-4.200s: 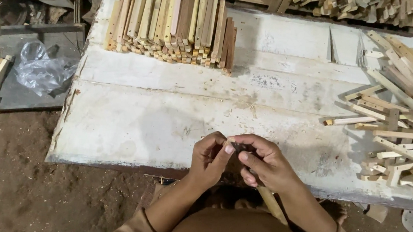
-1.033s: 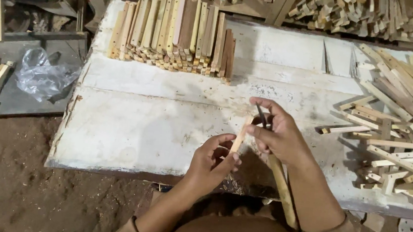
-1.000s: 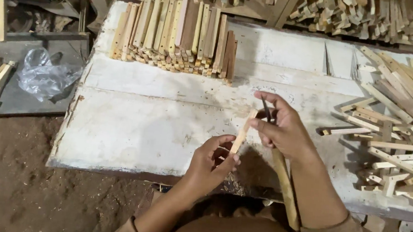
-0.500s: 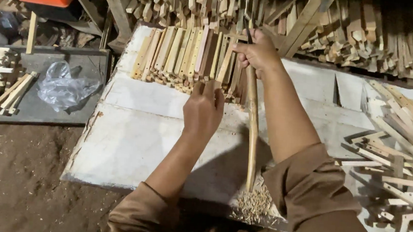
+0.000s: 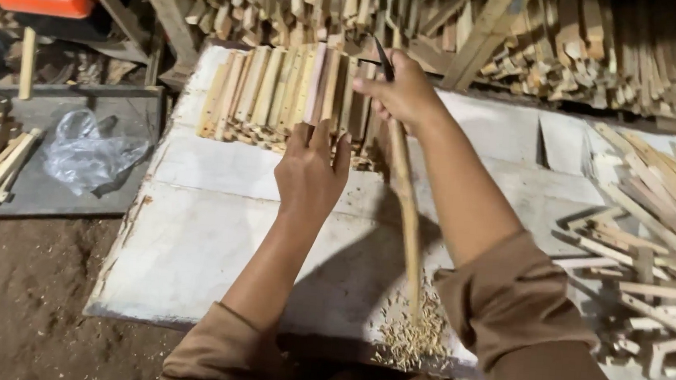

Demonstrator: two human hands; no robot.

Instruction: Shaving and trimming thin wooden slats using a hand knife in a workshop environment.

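Both hands have travelled from the near edge of the white board (image 5: 214, 228) out to its far side. Now the left hand (image 5: 311, 176) is lying flat, fingers spread open, its fingertips touching the near ends of the stacked wooden sticks (image 5: 281, 89). Just to the right, the right hand (image 5: 402, 90) is clenching a dark blade and a long thin stick (image 5: 405, 211), which is slanting down to the shavings (image 5: 415, 333).

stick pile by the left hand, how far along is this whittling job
Done: a neat stack of sticks lies at the far edge of the white board, with shavings near the front. In hand: the left hand sets a stick on that stack; the right hand holds a long-handled knife. Left: a loose heap of rough sticks on the right.
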